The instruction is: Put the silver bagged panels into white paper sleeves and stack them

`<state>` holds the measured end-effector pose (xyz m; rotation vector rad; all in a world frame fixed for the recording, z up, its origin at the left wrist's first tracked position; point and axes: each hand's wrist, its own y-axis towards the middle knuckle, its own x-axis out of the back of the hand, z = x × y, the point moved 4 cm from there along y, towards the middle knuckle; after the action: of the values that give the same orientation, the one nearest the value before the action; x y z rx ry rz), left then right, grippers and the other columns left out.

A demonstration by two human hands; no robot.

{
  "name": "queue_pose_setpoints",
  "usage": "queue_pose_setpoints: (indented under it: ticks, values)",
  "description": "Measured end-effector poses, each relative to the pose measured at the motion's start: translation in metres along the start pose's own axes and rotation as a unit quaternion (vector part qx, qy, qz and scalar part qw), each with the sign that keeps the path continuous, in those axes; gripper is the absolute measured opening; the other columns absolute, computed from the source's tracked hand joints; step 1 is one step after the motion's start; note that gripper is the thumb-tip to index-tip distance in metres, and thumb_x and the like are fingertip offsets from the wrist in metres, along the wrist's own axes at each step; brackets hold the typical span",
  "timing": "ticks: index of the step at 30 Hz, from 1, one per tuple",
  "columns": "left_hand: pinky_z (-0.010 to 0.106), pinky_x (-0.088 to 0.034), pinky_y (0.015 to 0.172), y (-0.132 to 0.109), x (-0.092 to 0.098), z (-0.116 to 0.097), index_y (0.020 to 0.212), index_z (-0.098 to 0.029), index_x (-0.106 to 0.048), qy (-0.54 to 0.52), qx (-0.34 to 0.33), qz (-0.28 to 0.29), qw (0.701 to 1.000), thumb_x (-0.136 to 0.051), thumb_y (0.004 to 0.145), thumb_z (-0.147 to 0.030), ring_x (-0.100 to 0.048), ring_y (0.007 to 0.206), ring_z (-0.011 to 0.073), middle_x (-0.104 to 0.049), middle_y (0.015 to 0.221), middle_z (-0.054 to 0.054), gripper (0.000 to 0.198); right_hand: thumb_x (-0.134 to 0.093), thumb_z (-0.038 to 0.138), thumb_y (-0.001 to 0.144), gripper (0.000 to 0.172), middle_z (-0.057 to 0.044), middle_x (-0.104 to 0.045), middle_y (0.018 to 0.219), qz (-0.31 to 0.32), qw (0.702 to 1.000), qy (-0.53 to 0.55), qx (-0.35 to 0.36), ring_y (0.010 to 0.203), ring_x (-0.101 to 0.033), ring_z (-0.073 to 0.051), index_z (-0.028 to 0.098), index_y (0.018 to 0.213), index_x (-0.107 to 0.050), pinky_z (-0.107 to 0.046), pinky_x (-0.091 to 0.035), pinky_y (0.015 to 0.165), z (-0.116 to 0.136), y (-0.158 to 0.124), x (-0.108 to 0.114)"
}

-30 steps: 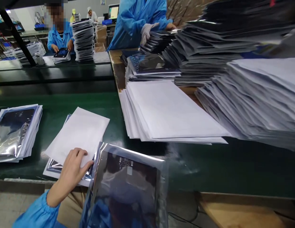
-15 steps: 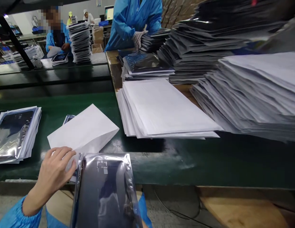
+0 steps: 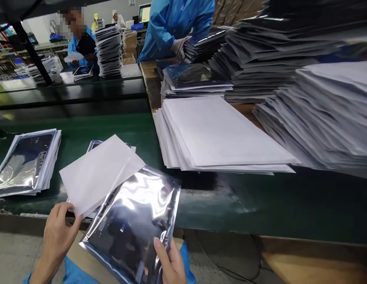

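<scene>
My left hand (image 3: 59, 228) pinches the near corner of a white paper sheet or sleeve (image 3: 100, 173), thumb and fingers closed on it. With thumb on top, my right hand (image 3: 171, 262) grips the right edge of a dark flat panel in a shiny clear bag (image 3: 133, 225). The bagged panel is tilted, and its upper left edge meets the white paper. Beneath the paper, part of another bagged panel (image 3: 96, 145) shows on the green bench. To the left lies a small pile of bagged dark panels with white sheets (image 3: 26, 161).
A stack of white sleeves (image 3: 227, 134) overhangs the green bench (image 3: 245, 201) ahead. Tall leaning stacks of grey-edged packets (image 3: 325, 118) stand at the right. Behind them a gloved co-worker in blue (image 3: 179, 35) handles dark packets. Another person sits at the far left bench.
My right hand has come into view, and the bagged panel has turned and risen to meet the paper. My left hand has shifted down to the paper's near corner. The view has swung slightly left.
</scene>
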<state>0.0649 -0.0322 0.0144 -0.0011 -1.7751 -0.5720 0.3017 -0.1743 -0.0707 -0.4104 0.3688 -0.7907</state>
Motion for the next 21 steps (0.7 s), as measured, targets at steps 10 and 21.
queue_pose_setpoints:
  ticks: [10, 21]
  values:
    - [0.027, -0.042, 0.065, -0.03, -0.006, -0.015, 0.078, -0.022, -0.056, -0.153, 0.054, -0.009, 0.987, -0.053, 0.088, -0.025, -0.053, 0.068, 0.0156, -0.057, 0.073, 0.001, 0.011, -0.062, 0.05, 0.079, 0.055, -0.004, -0.073, 0.096, 0.018, 1.0, -0.011, -0.003, 0.098, -0.065, -0.025, 0.02, 0.125, -0.058, -0.03, -0.053, 0.08, -0.022, 0.005, -0.002]
    - [0.026, -0.044, 0.06, -0.037, -0.013, -0.039, 0.076, -0.021, -0.053, -0.393, 0.199, -0.005, 0.898, -0.047, 0.089, -0.029, -0.052, 0.065, 0.015, -0.053, 0.07, -0.001, 0.016, -0.064, 0.051, 0.077, 0.04, 0.0, -0.069, 0.076, 0.012, 1.0, -0.014, -0.007, 0.082, -0.067, -0.022, 0.019, 0.102, -0.063, -0.03, -0.054, 0.07, 0.003, 0.01, -0.015]
